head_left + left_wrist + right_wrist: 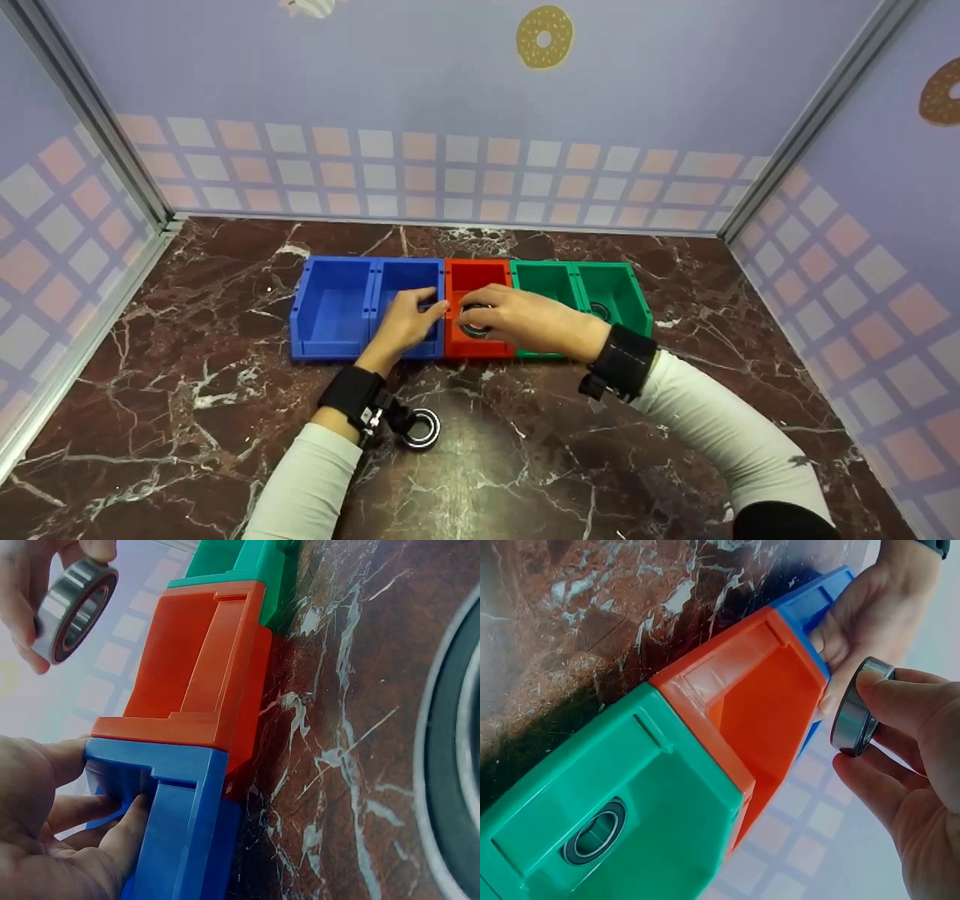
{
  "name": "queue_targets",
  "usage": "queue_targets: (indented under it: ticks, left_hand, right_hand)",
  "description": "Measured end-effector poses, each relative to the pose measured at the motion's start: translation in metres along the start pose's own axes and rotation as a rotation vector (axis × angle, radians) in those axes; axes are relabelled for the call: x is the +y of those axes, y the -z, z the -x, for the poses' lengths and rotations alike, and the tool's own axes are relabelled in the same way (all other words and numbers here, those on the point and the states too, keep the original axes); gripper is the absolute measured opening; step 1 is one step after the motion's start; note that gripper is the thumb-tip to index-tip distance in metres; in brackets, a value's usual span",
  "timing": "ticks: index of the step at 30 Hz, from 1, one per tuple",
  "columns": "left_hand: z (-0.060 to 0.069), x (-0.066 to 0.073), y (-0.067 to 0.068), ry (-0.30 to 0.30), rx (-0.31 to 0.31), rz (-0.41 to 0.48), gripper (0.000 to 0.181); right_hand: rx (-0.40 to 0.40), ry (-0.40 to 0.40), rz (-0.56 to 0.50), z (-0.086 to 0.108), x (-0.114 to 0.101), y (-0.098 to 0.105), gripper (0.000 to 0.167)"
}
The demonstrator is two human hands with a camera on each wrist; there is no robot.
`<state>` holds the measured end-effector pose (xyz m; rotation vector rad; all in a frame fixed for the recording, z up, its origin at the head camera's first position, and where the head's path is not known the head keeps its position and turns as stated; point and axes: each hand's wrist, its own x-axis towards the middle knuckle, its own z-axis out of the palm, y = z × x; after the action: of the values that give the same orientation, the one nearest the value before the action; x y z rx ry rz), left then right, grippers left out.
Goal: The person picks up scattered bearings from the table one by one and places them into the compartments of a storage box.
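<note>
My right hand point(525, 319) point(922, 742) pinches a metal ring bearing point(60, 607) point(849, 724) between thumb and fingers, tilted on edge above the red bin point(480, 349) point(176, 652). Nothing shows in my left hand point(405, 322) point(67, 825); its fingers reach into the blue bin point(180, 832) beside the red one, and its thumb is at that bin's edge near the red side. The fingertips are partly hidden inside. Another bearing point(430, 444) lies flat on the table below my left wrist.
Five joined bins stand in a row. Another blue bin point(330, 349) is at the left end. Bearings lie in the right-end green bin point(636, 315) and in the green bin point(682, 787) beside the red one. Walls point(480, 97) enclose the marbled table point(225, 420).
</note>
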<state>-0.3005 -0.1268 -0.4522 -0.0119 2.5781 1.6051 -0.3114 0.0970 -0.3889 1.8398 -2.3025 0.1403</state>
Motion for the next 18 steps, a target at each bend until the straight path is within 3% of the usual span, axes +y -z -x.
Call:
queue_targets:
  ticks: [18]
  left_hand:
    - [-0.002, -0.001, 0.000, -0.005, 0.008, -0.038, 0.054]
  right_hand:
    - [-0.085, -0.131, -0.071, -0.010, 0.024, -0.006, 0.037]
